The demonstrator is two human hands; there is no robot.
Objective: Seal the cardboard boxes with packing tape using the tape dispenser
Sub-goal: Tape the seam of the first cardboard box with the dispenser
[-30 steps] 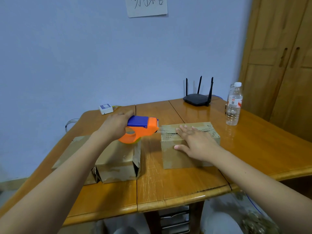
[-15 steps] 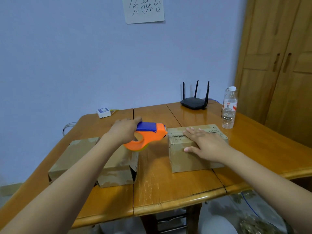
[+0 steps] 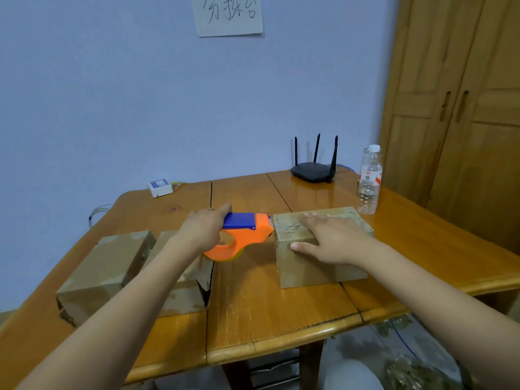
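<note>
left hand (image 3: pixel 204 230) fingers grip tape dispenser (image 3: pixel 242 235) | right hand (image 3: pixel 334 240) flat on box (image 3: pixel 309 266)

the left hand (image 3: pixel 204 232) grips an orange and blue tape dispenser (image 3: pixel 243 235), its front end right at the near left top edge of a cardboard box (image 3: pixel 315 260) on the wooden table (image 3: pixel 270 305). the right hand (image 3: pixel 334 240) lies flat on that box's top, fingers straight. two more cardboard boxes (image 3: pixel 112 271) sit side by side at the left. farther back stand a black router (image 3: pixel 313 170), a water bottle (image 3: pixel 370 181) and a small white device (image 3: pixel 159 187). a paper sign (image 3: pixel 228 14) hangs on the blue wall, beside a wooden wardrobe (image 3: pixel 461 108).
</note>
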